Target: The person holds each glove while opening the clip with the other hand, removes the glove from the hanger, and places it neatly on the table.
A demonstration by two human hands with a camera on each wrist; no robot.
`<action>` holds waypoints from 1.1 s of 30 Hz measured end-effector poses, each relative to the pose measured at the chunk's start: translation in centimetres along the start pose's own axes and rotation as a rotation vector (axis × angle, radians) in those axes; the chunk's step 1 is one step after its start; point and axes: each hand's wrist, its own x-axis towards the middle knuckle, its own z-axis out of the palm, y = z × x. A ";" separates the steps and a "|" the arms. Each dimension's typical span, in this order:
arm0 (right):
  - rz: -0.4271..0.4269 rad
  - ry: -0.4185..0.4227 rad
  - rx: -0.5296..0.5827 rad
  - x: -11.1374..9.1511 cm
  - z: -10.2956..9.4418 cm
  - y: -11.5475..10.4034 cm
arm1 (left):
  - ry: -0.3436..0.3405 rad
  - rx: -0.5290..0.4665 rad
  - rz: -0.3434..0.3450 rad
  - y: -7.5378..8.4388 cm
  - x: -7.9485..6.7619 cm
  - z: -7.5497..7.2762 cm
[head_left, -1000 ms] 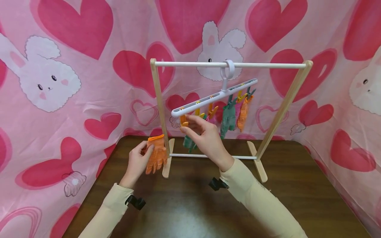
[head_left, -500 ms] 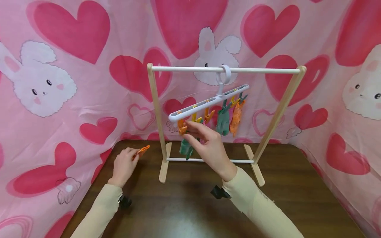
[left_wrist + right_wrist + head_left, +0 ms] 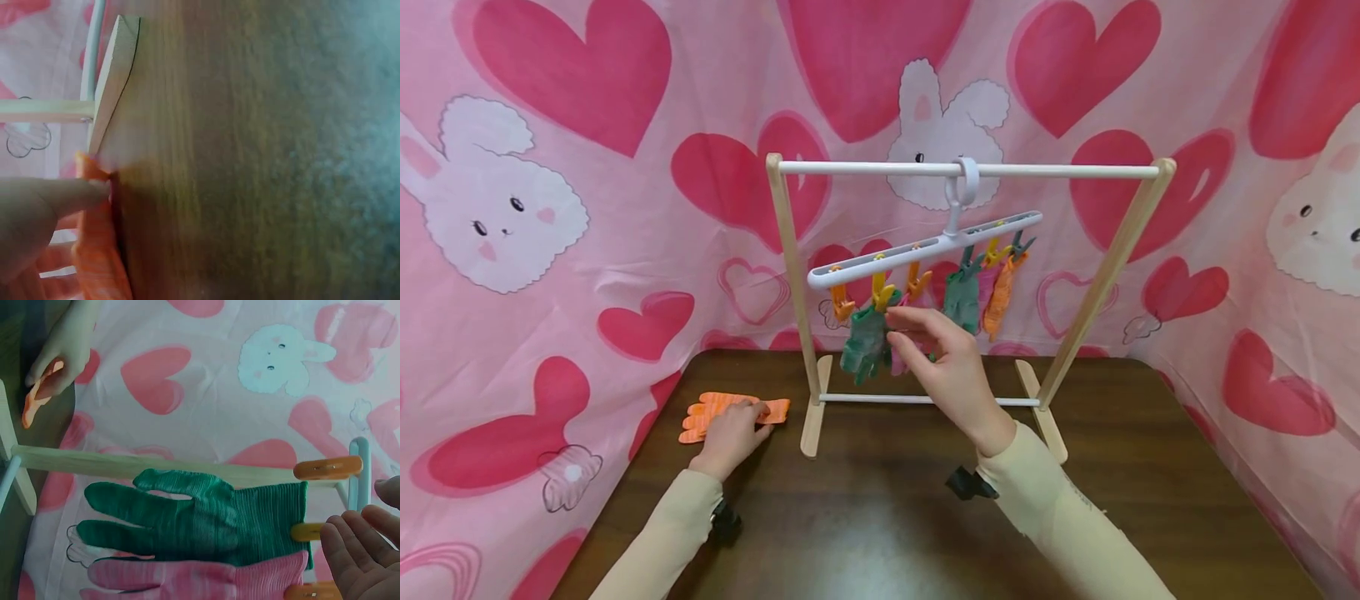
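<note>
At the table's left side my left hand (image 3: 733, 435) holds an orange glove (image 3: 706, 405), which lies low against the tabletop. The left wrist view has the thumb on the near face of the orange fabric (image 3: 100, 250) and fingers behind it. My right hand (image 3: 953, 377) hovers beside a hanging green glove (image 3: 863, 343), holding nothing. Its fingers look extended and the thumb stands apart in the right wrist view, close to the yellow clip (image 3: 305, 532). An orange clip (image 3: 841, 303) at the left end of the white hanger (image 3: 917, 254) bears no glove.
The hanger hooks over the white rod (image 3: 865, 168) of a wooden rack (image 3: 792, 275). Farther right hang another green glove (image 3: 961, 302), pink gloves and an orange glove (image 3: 998, 302). The brown table (image 3: 865, 500) meets a pink heart-and-rabbit curtain (image 3: 647, 208) behind.
My left hand has lowered the orange glove from beside the rack to the table at the left. My right hand has let go of the end orange clip and moved slightly right.
</note>
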 end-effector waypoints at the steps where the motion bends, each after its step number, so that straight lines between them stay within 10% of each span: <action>1: 0.004 0.002 -0.002 -0.1 -0.1 0.1 | -0.009 -0.007 -0.002 0.0 -0.1 0.0; 19: 0.087 0.009 -0.029 -0.4 -1.6 1.5 | 0.070 -0.045 -0.044 0.6 -0.5 0.1; 28: 0.118 0.013 -0.044 0.0 -1.7 1.7 | 0.416 -0.264 0.081 5.5 1.1 -3.3; 33: 0.128 0.014 -0.032 0.1 -1.6 1.8 | 0.450 -0.513 0.173 8.9 2.1 -5.6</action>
